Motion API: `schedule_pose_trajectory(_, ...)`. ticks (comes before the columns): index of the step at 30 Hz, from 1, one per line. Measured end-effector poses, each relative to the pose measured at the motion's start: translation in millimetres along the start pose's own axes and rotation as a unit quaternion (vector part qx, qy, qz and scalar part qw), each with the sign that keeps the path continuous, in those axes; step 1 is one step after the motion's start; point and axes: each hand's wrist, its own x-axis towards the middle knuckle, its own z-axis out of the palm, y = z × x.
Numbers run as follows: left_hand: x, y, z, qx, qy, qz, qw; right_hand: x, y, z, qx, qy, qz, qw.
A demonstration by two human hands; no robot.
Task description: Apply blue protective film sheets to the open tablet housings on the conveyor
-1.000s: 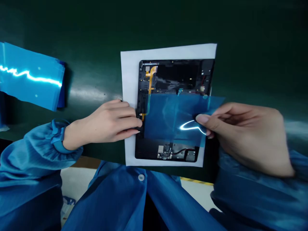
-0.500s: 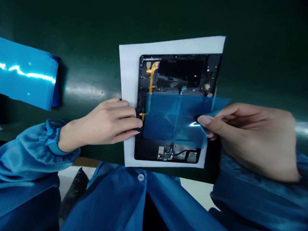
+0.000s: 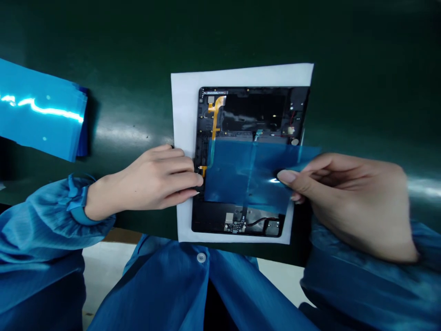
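An opened black tablet (image 3: 253, 112), its inside facing up, lies on a white sheet (image 3: 184, 110). An orange ribbon cable (image 3: 215, 122) runs down its left side, and a small circuit board (image 3: 234, 226) sits at the near end. My left hand (image 3: 155, 177) has its curled fingers on the tablet's left edge; the thumb is hidden. Between thumb and fingers, my right hand (image 3: 347, 197) pinches the right part of a clear blue film (image 3: 234, 172). That film spreads over the tablet's lower middle; I cannot tell whether it lies fully flat.
At the left, a stack of blue film sheets (image 3: 37, 122) rests on the dark green table (image 3: 131, 110), with a bright reflection across its top. The table's near edge runs just in front of my blue smock (image 3: 165, 285).
The whole view has shifted slightly, so the tablet appears a little lower. Both hands keep their holds, and the film lies almost the same way over the tablet.
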Motion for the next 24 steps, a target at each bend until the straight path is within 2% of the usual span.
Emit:
schedule_pose_trajectory(13, -0.6, 0.7, -0.3, 0.011, 0.010, 0.017, 1.000, 2.6, 2.1, -0.4, 0.007, -0.018, -0.002, 1.000)
schedule_pose_trajectory(24, -1.8, 0.9, -0.7, 0.003, -0.015, 0.001, 1.000, 3.2, 2.8, -0.2, 0.044, -0.008, -0.001, 0.999)
